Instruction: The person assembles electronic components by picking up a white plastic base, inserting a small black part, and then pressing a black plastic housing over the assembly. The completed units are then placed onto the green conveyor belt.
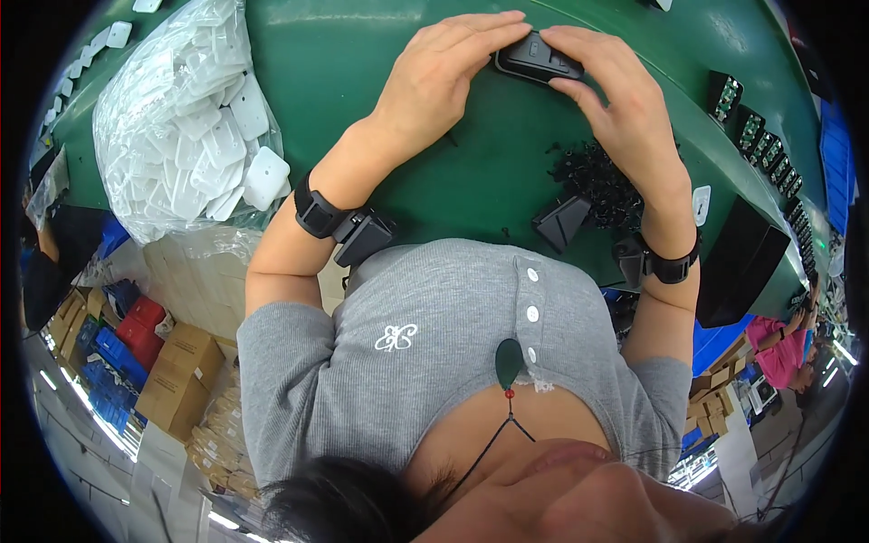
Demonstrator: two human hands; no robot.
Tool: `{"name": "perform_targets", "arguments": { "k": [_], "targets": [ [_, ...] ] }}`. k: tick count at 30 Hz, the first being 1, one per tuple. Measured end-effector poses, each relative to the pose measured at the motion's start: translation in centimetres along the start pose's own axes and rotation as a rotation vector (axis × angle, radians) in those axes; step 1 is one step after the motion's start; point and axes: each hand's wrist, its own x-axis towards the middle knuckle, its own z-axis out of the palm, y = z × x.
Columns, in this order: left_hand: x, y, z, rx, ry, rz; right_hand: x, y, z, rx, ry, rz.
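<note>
My left hand [444, 77] and my right hand [615, 104] meet at the far middle of a green table [362, 45]. Both close around a flat black plastic part [536, 60] that rests on the table, the fingertips of each hand pressing on its ends. Each wrist carries a black band with a small black device. Just below my right hand lies a pile of several small black pieces [597, 181], with a black wedge-shaped part [561, 222] beside it near the table's edge.
A big clear bag of white plastic plates [186, 118] lies on the table at the left. At the right stand a row of small black modules [756, 136] and a black box [738, 262]. Cardboard boxes [181, 371] are on the floor; a person in pink [783, 348] is at the right.
</note>
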Motion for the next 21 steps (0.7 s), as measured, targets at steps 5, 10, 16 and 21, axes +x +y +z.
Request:
{"name": "perform_targets", "arguments": {
  "k": [5,10,16,21],
  "targets": [
    [-0.4,-0.6,0.0,0.096,-0.035,0.049,0.0,0.2,0.6,-0.012,-0.034,0.023],
    [1.0,1.8,-2.1,0.196,-0.159,0.098,-1.1,0.1,2.2,-0.096,0.018,0.03],
    [0.6,-1.7,1.5,0.524,0.257,0.613,-0.5,0.8,1.3,-0.048,0.04,0.047],
    [0.9,0.9,1.5,0.351,0.013,0.14,1.0,2.1,-1.1,0.255,-0.159,0.201]
  ]
}}
